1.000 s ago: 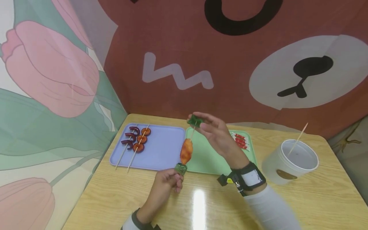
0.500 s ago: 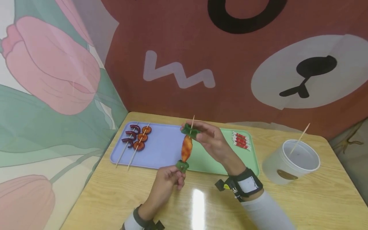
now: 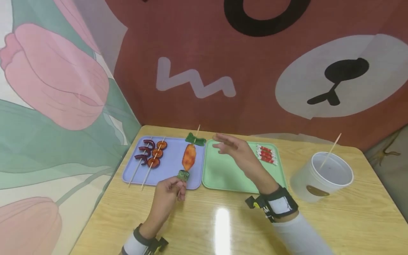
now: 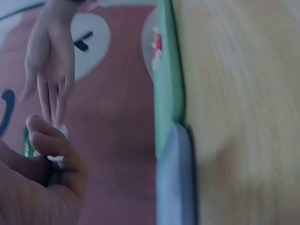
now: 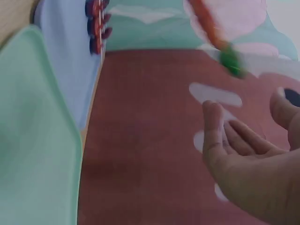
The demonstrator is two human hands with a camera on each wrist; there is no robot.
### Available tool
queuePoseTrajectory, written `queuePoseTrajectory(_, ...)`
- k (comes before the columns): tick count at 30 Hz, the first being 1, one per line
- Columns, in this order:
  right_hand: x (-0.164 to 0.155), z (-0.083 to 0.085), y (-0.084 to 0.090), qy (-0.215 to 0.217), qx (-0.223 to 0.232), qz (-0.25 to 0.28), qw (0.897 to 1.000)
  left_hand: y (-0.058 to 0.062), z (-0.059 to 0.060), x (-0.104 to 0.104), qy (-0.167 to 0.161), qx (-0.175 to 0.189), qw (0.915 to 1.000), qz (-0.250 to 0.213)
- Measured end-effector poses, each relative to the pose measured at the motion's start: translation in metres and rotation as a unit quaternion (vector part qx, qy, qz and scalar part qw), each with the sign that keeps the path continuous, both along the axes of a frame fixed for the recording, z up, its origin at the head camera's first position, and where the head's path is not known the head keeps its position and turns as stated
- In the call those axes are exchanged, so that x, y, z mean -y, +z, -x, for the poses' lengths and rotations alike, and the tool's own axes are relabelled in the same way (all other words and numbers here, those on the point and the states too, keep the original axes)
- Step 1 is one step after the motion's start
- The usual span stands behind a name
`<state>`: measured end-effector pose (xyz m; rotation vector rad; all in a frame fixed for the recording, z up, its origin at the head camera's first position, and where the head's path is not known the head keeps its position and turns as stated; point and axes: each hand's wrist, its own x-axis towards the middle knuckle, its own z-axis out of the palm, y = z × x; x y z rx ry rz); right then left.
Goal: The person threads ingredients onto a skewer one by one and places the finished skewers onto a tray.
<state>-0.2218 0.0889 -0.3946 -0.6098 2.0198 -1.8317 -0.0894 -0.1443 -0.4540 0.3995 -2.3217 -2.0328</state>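
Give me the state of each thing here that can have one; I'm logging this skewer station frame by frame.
left hand: pinches the bottom of the loaded skewer
right hand: free, fingers spread, over the green tray
loaded skewer: held up, three pieces threaded
two finished skewers: lying on the purple tray
purple tray: holds two skewers
green tray: red-and-white packets at far corner
white tub: open, one stick inside

Bright, even light — tabletop (image 3: pixel 220 219) glare (wrist views blurred).
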Motion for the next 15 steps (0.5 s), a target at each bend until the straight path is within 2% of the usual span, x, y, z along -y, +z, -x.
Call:
queuePoseTrajectory(3, -0.021, 0.001, 0.0, -0.033, -0.012, -0.034, 0.999, -0.011, 0.008, 0.021, 0.03, 0.019, 0.9985, 0.042)
queuePoseTrajectory(7, -0.058, -0.005, 0.005, -0.072, -0.044, -0.092, 0.992, -0.027, 0.02, 0.05, 0.045, 0.067, 0.9938, 0.077)
queuePoseTrajectory(11, -0.099, -0.02, 0.012, -0.132, -0.075, -0.137, 0.979, -0.038, 0.03, 0.069, 0.045, 0.1, 0.9896, 0.093)
queuePoseTrajectory(15, -0.137, -0.036, 0.015, -0.189, -0.113, -0.168, 0.961, -0.045, 0.039, 0.079, 0.036, 0.111, 0.9867, 0.113)
